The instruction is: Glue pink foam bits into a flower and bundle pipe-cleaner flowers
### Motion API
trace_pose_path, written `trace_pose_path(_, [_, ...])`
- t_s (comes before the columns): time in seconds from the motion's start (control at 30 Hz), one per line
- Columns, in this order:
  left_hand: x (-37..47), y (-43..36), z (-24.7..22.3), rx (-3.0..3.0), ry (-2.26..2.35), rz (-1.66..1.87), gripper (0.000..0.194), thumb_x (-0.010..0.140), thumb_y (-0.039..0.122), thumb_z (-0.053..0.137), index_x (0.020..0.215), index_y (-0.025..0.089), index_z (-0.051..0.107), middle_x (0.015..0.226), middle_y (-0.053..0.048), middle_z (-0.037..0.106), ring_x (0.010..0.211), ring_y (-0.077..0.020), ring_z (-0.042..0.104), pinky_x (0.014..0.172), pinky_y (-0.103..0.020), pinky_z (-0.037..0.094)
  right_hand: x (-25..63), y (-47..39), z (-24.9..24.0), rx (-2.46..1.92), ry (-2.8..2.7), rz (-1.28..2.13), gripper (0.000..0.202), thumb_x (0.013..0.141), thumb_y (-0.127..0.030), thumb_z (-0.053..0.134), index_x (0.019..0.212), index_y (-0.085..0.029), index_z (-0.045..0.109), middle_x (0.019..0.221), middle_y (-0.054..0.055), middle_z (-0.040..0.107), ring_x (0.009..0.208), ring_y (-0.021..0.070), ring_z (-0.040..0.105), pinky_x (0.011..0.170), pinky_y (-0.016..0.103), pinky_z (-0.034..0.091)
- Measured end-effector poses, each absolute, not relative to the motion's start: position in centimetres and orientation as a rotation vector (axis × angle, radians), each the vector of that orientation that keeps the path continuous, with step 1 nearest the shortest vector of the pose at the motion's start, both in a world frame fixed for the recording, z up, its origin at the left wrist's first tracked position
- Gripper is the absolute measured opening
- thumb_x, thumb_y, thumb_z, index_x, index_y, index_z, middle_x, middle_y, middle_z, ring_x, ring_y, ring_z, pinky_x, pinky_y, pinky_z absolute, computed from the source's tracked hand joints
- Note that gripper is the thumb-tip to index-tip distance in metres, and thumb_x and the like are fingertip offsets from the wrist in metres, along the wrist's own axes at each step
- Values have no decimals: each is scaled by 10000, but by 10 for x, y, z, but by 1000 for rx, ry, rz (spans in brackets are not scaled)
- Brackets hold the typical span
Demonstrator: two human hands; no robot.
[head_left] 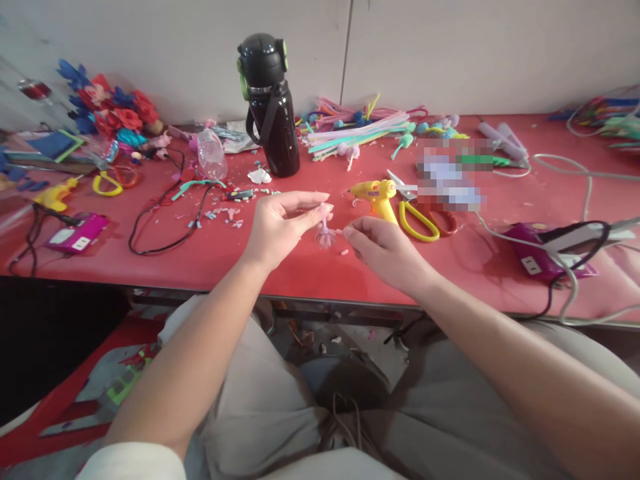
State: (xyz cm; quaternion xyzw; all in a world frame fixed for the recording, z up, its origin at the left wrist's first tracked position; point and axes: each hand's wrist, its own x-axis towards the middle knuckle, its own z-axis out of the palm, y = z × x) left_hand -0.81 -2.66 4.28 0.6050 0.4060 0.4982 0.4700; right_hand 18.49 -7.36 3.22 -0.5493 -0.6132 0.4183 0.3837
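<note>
Between the thumb and fingers of my left hand (pixel 280 223) is a small lilac fuzzy craft piece (pixel 325 235), its thin stem up and its flared, whitish spray-like end hanging down. My right hand (pixel 377 250) is closed in a pinch just right of that piece. A short pink strip (pixel 340 231) sticks out from its fingertips toward the flared end; whether the two touch I cannot tell. Behind my right hand a yellow glue gun (pixel 376 195) lies on the table, beside scissors (pixel 420 221) with yellow and orange handles. A small pink scrap (pixel 345 253) lies below the hands.
A black bottle (pixel 275 113) stands on the red table (pixel 310 277) near the wall. Pipe cleaners (pixel 360 137) are heaped behind. Cords run by purple power boxes at left (pixel 77 233) and right (pixel 535 253). A clear plastic bottle (pixel 212 157) and scraps lie left.
</note>
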Motion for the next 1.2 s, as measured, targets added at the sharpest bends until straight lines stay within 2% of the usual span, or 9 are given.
trace_pose_path(0.23, [-7,-27,40,1503,1003,1227,369,720,437,945,987,202,846,973,-85,840,939,-267,815,847,-393,693,178,-71,30,-1366,-1541,1058,272,988,-340,569,752,-204,578,601,-52,466,547,105,383,531,299,310])
trace_pose_path(0.53, [-7,-27,39,1530,1001,1207,387,738,457,931,1015,201,844,979,-90,838,934,-266,813,837,-388,692,177,-72,29,-1325,-1594,1034,246,970,-346,576,768,-212,614,577,-39,449,619,146,479,604,309,412])
trace_pose_path(0.73, [-7,-29,41,1539,963,1217,333,760,413,925,1002,199,844,981,-87,837,926,-256,812,845,-381,684,176,-72,26,-1321,-1629,1021,242,983,-337,576,787,-214,646,576,-24,465,584,148,473,564,312,411])
trace_pose_path(1.0, [-7,-28,41,1531,986,1202,343,760,419,926,1002,193,839,981,-104,833,937,-272,813,851,-397,677,179,-70,25,-1324,-1676,1039,292,996,-368,586,741,-227,560,601,-16,477,540,126,404,493,304,347])
trace_pose_path(1.2, [-7,-27,41,1520,947,1206,358,749,437,932,998,198,837,970,-93,834,937,-266,812,854,-393,679,177,-71,31,-1445,-1686,1095,337,1015,-357,575,716,-223,497,604,-38,461,541,108,380,505,295,316])
